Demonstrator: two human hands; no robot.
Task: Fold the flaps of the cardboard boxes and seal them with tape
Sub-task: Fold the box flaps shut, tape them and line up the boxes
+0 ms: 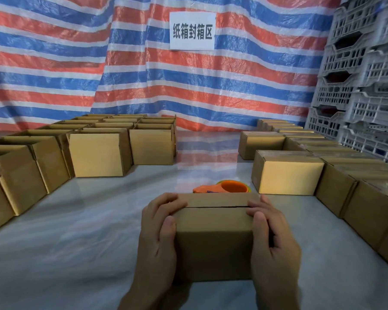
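We hold the cardboard box point(213, 238) at the near middle of the table point(76, 242), its top flaps folded down and meeting along a dark seam. Our left grip point(158, 233) clasps its left end and our right grip point(271, 238) its right end, fingers curled over the top edges. The orange tape dispenser point(229, 187) lies just behind it. Open boxes point(99, 153) stand to the left, closed boxes point(287, 175) to the right.
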